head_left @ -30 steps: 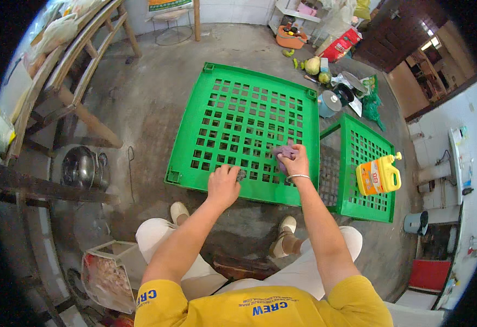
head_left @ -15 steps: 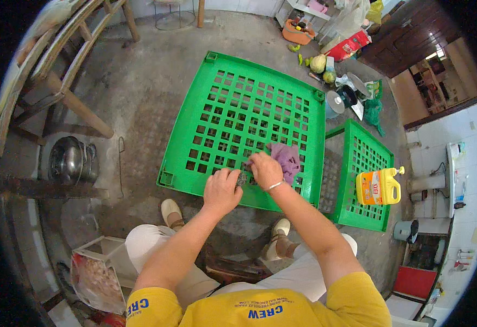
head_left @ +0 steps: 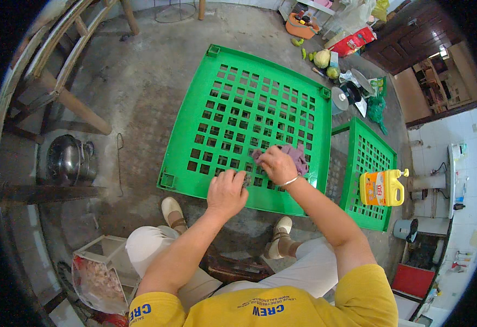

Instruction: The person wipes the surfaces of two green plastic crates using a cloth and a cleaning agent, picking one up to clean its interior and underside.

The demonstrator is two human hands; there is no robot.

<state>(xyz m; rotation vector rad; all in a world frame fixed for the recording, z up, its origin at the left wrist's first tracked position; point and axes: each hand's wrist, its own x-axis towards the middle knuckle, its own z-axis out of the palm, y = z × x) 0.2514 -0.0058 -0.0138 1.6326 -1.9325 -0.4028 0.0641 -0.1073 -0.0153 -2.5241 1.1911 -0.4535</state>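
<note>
A large green plastic rack panel (head_left: 187,131) with rows of square holes lies in front of me, its raised rim facing up. My right hand (head_left: 278,165) is closed on a purple cloth (head_left: 299,157), bunched against the panel's near part. Close to its left, my left hand (head_left: 226,191) rests by the panel's near edge with its fingers curled. A grey, wiry scouring pad (head_left: 246,180) shows at its fingertips, mostly hidden by them.
A second green rack (head_left: 353,163) stands to the right, bearing a yellow jug with a pump (head_left: 381,187). Vegetables (head_left: 322,58), pots (head_left: 339,101) and bags lie at the far right. A wooden frame (head_left: 80,109) and a metal pot (head_left: 69,161) are at the left.
My right hand has shifted slightly right with the purple cloth, away from the left hand. My left hand has moved only a little. The view has shifted slightly.
</note>
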